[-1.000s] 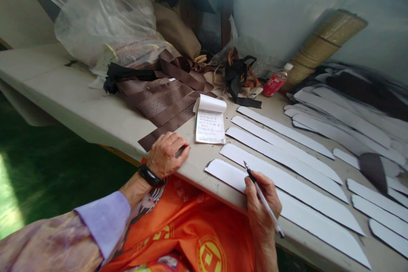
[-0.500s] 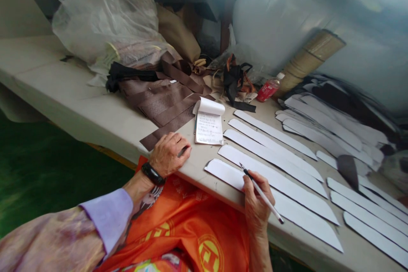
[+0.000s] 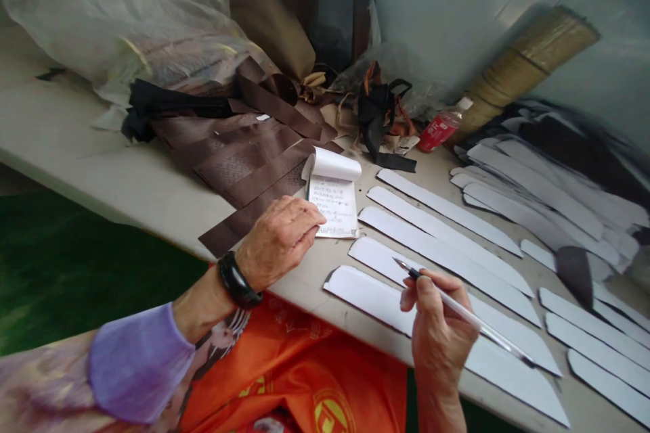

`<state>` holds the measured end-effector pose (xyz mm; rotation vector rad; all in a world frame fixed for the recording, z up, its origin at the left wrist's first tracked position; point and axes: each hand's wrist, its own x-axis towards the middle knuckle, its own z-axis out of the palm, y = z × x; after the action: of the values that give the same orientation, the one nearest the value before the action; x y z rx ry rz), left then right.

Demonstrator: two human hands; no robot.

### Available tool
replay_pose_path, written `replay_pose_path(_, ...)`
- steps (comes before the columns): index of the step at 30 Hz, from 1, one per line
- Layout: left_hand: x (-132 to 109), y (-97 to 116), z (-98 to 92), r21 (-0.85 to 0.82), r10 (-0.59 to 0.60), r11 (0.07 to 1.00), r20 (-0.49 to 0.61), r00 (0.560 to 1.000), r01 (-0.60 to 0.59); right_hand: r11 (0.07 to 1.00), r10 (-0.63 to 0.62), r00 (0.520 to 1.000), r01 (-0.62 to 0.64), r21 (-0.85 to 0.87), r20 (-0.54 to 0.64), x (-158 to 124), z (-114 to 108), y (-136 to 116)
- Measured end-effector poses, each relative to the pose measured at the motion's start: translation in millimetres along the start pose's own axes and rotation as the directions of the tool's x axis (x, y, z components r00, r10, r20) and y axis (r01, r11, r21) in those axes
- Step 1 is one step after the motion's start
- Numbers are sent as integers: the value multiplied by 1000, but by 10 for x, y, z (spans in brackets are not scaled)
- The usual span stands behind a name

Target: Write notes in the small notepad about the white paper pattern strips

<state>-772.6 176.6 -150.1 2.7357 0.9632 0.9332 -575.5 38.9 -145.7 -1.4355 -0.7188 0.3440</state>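
My right hand (image 3: 441,328) is closed round a white pen (image 3: 460,311) whose tip hovers over the second nearest of several long white paper strips (image 3: 451,270) laid in a row on the table. My left hand (image 3: 279,240) is raised slightly above the table edge with its fingers curled loosely together, its fingertips at the lower left corner of a small open notepad (image 3: 334,199) with handwriting. I cannot make out anything in it. A black band sits on my left wrist.
Brown patterned fabric strips (image 3: 244,162) lie left of the notepad, with a clear plastic bag (image 3: 122,20) behind them. A red bottle (image 3: 441,128), black straps (image 3: 378,111) and a cardboard roll (image 3: 528,61) sit at the back. More white strips (image 3: 553,189) and a dark piece (image 3: 573,270) lie at right.
My left hand lifted off the table edge and moved right toward the notepad. My right hand swung the pen round so that its tip points left over the strips. The view shifted left.
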Motion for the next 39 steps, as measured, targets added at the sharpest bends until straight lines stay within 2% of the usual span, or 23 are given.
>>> replay_pose_path(4, 93, -51, 220, -9, 80, 997, 26, 996, -79, 1000, 0, 998, -1, 21, 61, 213, 334, -42)
replay_pose_path(8, 60, -126, 367, 1, 55, 998, 36, 998, -55, 998, -34, 995, 30, 52, 90, 360, 664, -67)
replay_pose_path(13, 30, -180, 416, 9, 33, 999, 85, 996, -34, 993, -33, 978, 56, -106, 207, 474, 932, 81)
replay_pose_path(18, 35, -184, 412, 25, 19, 999, 119, 993, -22, 964, 7, 954, 74, -257, 300, 501, 993, 325)
replay_pose_path(23, 25, -198, 414, 23, 16, 1000, 166, 986, -20, 930, 12, 947, 108, -352, 322, 488, 983, 395)
replay_pose_path(30, 25, -198, 403, 8, -12, 1000, 189, 982, 11, 844, -114, 929, 277, -459, 352, 471, 961, 401)
replay_pose_path(35, 26, -193, 413, -7, -28, 1000, 194, 981, 30, 751, -203, 888, 412, -516, 413, 466, 988, 361)
replay_pose_path(39, 11, -187, 421, -39, -43, 998, 199, 979, 52, 719, -230, 869, 455, -525, 437, 472, 1004, 353)
